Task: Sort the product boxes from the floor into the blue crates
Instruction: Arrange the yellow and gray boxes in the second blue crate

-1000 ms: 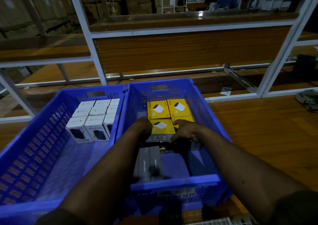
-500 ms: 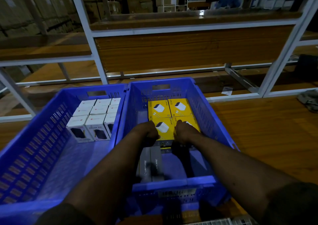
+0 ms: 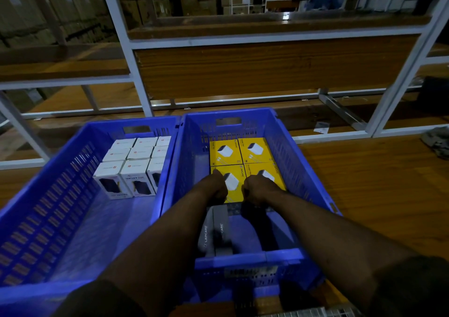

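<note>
Two blue crates stand side by side on the wooden floor. The right crate (image 3: pixel 289 151) holds several yellow product boxes (image 3: pixel 226 150) packed against its far wall and grey boxes (image 3: pixel 213 236) standing on edge near its front. Both hands are inside it. My left hand (image 3: pixel 216 186) and my right hand (image 3: pixel 258 189) rest with curled fingers on the near edge of the front two yellow boxes, pressing against them. The left crate (image 3: pixel 60 171) holds several white product boxes (image 3: pixel 136 168) grouped at its far right corner.
A white metal shelf frame (image 3: pixel 136 74) with wooden boards stands just behind the crates. Bare wooden floor (image 3: pixel 364 183) stretches to the right, with a scrap of paper (image 3: pixel 321 127) and a grey cloth (image 3: pixel 437 143) on it. Cartons are stacked in the dark background.
Both hands have slid forward, pushing the front yellow boxes away from me until they sit flush against the back row.
</note>
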{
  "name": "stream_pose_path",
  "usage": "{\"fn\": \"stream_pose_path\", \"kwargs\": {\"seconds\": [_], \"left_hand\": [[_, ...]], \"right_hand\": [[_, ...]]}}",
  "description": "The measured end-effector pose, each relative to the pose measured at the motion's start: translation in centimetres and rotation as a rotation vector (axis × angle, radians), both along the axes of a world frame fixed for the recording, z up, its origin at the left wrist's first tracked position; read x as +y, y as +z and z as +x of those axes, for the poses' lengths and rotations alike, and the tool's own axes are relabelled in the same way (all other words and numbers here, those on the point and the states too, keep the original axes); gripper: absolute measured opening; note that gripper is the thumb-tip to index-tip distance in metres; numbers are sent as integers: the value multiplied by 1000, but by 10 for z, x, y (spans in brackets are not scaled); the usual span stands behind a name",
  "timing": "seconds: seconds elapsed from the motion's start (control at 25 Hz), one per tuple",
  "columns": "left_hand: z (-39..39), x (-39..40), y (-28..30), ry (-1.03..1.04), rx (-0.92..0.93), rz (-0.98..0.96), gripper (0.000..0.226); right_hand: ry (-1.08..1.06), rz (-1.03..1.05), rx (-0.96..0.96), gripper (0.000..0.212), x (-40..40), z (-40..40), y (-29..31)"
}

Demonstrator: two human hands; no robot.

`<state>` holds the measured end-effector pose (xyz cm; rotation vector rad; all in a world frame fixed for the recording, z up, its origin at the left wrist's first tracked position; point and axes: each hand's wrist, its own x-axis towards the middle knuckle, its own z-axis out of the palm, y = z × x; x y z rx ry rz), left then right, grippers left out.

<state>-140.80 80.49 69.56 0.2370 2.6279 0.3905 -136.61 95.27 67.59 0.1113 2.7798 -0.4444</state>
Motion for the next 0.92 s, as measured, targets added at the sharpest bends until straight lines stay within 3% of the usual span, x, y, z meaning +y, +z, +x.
{"fn": "stream_pose_path", "kwargs": {"seconds": [0.12, 0.44, 0.8, 0.92], "left_hand": [[1, -1, 2, -32, 18, -47, 80], [2, -5, 0, -86, 81, -73, 72], [4, -3, 5, -1, 33, -46, 80], [4, -6, 6, 10, 68, -39, 66]], "right_hand": [[-14, -10, 12, 24, 0, 0, -1], [-43, -22, -6, 25, 3, -2, -1], [-55, -89, -63, 26, 7, -3, 3], [-49, -123, -91, 24, 9, -3, 7]]}}
